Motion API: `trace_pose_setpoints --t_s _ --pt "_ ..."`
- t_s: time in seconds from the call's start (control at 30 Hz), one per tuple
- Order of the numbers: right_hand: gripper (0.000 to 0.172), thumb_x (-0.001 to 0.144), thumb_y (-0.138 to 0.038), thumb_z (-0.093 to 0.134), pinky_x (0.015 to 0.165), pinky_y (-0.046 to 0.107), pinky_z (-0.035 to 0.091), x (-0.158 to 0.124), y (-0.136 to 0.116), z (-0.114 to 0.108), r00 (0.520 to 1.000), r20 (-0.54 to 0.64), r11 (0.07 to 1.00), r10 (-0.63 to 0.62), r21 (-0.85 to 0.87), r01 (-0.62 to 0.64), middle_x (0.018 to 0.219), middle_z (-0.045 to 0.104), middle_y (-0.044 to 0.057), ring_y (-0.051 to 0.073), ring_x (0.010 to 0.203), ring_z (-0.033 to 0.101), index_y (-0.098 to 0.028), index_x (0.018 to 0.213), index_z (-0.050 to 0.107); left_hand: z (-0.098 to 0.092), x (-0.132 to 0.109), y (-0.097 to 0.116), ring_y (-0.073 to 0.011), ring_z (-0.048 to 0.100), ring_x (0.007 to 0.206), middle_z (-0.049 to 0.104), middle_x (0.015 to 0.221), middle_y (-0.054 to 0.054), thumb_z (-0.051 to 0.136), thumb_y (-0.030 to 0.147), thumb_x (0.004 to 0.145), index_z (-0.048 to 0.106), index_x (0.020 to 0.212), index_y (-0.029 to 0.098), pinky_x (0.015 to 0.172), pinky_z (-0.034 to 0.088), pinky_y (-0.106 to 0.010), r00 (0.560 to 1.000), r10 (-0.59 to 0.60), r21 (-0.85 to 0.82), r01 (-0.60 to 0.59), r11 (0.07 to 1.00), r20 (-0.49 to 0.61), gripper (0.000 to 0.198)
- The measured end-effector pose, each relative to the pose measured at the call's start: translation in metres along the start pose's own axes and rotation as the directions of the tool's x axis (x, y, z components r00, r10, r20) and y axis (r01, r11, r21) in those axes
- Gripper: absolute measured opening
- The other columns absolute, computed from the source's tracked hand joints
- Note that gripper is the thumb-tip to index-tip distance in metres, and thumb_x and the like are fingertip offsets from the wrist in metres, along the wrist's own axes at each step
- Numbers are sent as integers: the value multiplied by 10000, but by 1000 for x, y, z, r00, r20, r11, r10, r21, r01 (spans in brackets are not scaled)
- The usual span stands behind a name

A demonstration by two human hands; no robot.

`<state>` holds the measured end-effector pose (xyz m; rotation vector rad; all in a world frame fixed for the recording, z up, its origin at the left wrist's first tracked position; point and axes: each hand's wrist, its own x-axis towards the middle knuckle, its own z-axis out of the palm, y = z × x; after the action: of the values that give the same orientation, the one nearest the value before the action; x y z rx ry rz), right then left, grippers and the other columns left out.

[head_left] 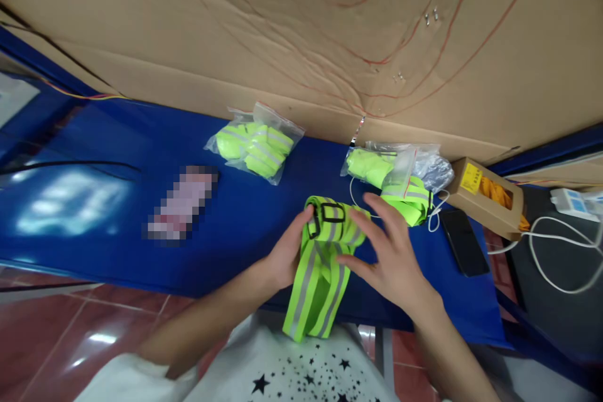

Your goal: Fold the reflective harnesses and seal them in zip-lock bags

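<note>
A neon yellow-green reflective belt (305, 282) with grey stripes is held over the table's front edge, partly rolled at the top, with a loop hanging below. Black plastic buckles (333, 213) show on the rolled part. My left hand (286, 254) grips the roll's left side, its thumb by a buckle. On the other side, my right hand (394, 257) has its fingers spread; the fingertips are close to the roll, and whether they touch it I cannot tell. Another green belt (406, 204) lies just beyond the right hand, beside a bagged one (370, 166).
A clear zip bag (257, 144) of green belts lies at the back of the blue table (117, 201). A blurred-out flat item (183, 204) is on the left. To the right are a black phone (464, 242), an open-windowed cardboard box (487, 198) and white cables (537, 232).
</note>
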<state>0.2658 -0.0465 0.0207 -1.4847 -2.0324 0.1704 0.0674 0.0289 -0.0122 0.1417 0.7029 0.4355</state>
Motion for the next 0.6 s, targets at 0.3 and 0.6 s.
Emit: trace_pose_setpoints --t_s 0.3,0.6 --pt "318 900 -463 796 895 323 616 55 31 -11 865 122 581 486 695 -424 1095 815 22 230 995 777 -237 1123 785 -2 5 25 -335 665 1218 692 1329 -91 942 400 724 540 1424 272 1036 537 -482 953 96 717 -279 639 286 817" --pt "486 732 -559 897 764 296 619 43 30 17 579 680 -118 450 688 -716 935 822 64 216 798 782 -182 1028 816 -10 19 68 -389 305 1590 265 1731 -136 973 387 694 143 1671 426 1261 339 -600 753 235 738 -655 165 615 1282"
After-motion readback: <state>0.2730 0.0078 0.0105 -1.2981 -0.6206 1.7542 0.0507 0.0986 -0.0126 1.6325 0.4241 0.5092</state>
